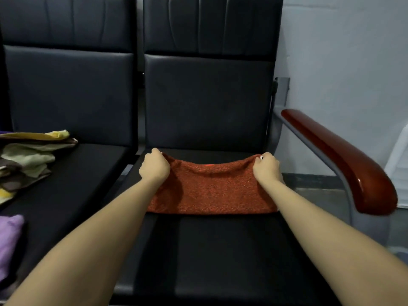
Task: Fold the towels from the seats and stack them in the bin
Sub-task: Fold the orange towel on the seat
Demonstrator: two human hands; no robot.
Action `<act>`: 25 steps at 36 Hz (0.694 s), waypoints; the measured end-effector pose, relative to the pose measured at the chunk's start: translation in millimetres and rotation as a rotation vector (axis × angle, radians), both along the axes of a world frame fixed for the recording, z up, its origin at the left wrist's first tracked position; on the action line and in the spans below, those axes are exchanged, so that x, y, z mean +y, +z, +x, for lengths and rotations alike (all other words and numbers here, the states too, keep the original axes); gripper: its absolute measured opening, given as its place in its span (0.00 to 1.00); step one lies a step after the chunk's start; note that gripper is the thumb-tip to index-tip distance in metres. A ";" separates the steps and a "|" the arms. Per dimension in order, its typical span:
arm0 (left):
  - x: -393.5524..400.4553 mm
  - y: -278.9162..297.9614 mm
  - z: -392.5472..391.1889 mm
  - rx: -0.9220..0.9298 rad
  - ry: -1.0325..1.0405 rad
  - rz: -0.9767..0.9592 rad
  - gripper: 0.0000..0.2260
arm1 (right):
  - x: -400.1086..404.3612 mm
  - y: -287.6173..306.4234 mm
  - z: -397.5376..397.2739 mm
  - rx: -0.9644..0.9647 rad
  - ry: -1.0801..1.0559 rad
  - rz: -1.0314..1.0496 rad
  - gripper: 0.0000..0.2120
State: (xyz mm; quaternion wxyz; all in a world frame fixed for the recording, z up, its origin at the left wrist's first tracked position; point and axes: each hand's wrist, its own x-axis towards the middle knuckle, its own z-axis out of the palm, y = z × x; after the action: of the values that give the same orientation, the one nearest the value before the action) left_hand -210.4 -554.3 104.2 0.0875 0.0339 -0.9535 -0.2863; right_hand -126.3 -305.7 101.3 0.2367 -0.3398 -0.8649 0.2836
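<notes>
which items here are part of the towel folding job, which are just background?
Job: left hand, right hand, red towel, towel pile, purple towel, seats.
Background: armrest, wall. No bin in view.

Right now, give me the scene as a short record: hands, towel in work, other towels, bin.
left hand: pinches the far left corner of the red towel
right hand: pinches the far right corner
red towel: on the right seat, far edge lifted, near edge lying flat
pile: yellow, green and brown towels, loose, on the left seat
purple towel: left seat, near edge, partly out of frame
armrest: right of the right seat
bin: not in view
</notes>
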 end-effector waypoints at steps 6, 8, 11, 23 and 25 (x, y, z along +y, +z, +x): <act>2.2 -18.7 -9.7 -0.021 -0.028 -0.128 0.10 | 6.4 -23.3 -7.9 -0.134 -0.007 0.019 0.14; 5.7 -22.3 -12.1 0.002 -0.017 -0.131 0.11 | 8.0 -28.5 -11.2 -0.118 -0.039 0.056 0.14; 5.5 -22.2 -19.8 0.060 0.045 -0.096 0.11 | 8.3 -28.0 -18.5 -0.018 -0.080 0.069 0.13; 15.1 -31.1 -27.8 -0.007 0.126 -0.127 0.23 | -8.6 -30.4 -35.7 0.026 0.114 0.321 0.18; 15.9 -33.6 -20.8 -0.016 0.138 -0.162 0.25 | -13.4 -34.1 -32.1 0.034 0.307 0.353 0.16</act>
State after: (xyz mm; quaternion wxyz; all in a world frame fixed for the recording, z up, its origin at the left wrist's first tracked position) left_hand -231.2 -538.3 70.6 0.1017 0.0948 -0.9697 -0.2010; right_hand -158.4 -319.2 67.2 0.2613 -0.1528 -0.9385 0.1661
